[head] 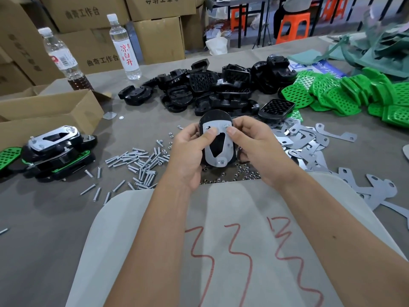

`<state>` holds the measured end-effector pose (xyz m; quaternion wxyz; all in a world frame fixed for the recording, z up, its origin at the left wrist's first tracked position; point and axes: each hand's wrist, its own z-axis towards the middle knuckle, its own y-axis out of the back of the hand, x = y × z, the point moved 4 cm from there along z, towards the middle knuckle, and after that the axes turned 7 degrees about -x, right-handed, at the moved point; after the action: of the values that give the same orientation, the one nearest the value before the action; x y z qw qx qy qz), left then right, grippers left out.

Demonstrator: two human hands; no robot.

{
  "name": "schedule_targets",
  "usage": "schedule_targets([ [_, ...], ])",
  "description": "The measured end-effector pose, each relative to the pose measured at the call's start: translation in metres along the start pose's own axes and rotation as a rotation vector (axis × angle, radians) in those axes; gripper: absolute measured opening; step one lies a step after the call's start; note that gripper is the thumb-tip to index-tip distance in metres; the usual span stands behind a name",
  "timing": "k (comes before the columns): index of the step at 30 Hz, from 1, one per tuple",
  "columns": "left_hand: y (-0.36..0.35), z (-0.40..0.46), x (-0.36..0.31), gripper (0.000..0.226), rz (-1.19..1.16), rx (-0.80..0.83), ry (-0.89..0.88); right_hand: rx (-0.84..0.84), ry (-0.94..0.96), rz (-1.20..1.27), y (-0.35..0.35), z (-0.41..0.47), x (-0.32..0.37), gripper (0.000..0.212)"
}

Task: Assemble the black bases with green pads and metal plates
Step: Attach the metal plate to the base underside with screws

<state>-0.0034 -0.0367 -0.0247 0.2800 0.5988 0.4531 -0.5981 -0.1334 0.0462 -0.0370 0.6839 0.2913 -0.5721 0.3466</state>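
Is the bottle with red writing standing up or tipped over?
Standing up. The water bottle rests on its bottom on the table, white cap on top.

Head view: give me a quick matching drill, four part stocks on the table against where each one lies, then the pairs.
Things:
1. green pads
2. loose screws
3. finished assemblies
4. black bases

Places:
A. stacked at the left, beside the cardboard box
B. piled at the far middle of the table
C. heaped at the far right
D. scattered just left of the left hand

Pairs: 1-C, 2-D, 3-A, 4-B
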Motion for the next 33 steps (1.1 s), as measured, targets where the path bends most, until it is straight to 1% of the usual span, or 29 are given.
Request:
schedule_targets([
  [2,-0.001,0.001,0.000,0.021,0.007,0.027,-0.038,-0.029,0.045,0.065,0.000,-0.001,0.003,0.012],
  [5,-0.001,0.003,0.001,0.018,0.009,0.024,-0.064,-0.030,0.041,0.126,-0.001,-0.001,0.004,0.008],
  [9,0.003,0.005,0.004,0.007,-0.020,-0.022,-0.044,-0.054,0.045,0.051,-0.002,-0.002,0.005,0.009],
  [12,0.003,0.007,0.005,0.009,0.003,-0.045,-0.066,-0.109,0.080,-0.027,-0.004,-0.003,0.006,0.011],
  [15,0.002,0.008,0.005,0.008,-0.016,-0.052,-0.067,-0.129,0.091,-0.019,-0.006,-0.003,0.006,0.013],
  [17,0.003,0.009,0.005,0.009,-0.032,-0.058,-0.052,-0.105,0.066,0.033,-0.005,-0.003,0.006,0.014],
  [21,0.004,0.009,0.006,0.016,-0.043,-0.101,-0.060,0.009,-0.084,0.142,-0.003,-0.003,0.001,0.018],
  [23,0.004,0.009,0.006,0.019,-0.031,-0.113,-0.080,0.002,-0.108,0.157,0.000,-0.003,0.000,0.018],
  [27,0.005,0.008,0.007,0.020,-0.025,-0.098,-0.023,-0.031,-0.044,0.108,0.002,-0.002,0.000,0.017],
  [30,0.009,0.008,0.006,0.018,-0.053,-0.101,0.039,-0.013,-0.004,0.077,0.000,-0.001,0.001,0.014],
  [33,0.015,0.010,0.003,0.021,-0.061,-0.082,0.065,0.022,0.032,-0.013,-0.001,-0.001,0.003,0.011],
])
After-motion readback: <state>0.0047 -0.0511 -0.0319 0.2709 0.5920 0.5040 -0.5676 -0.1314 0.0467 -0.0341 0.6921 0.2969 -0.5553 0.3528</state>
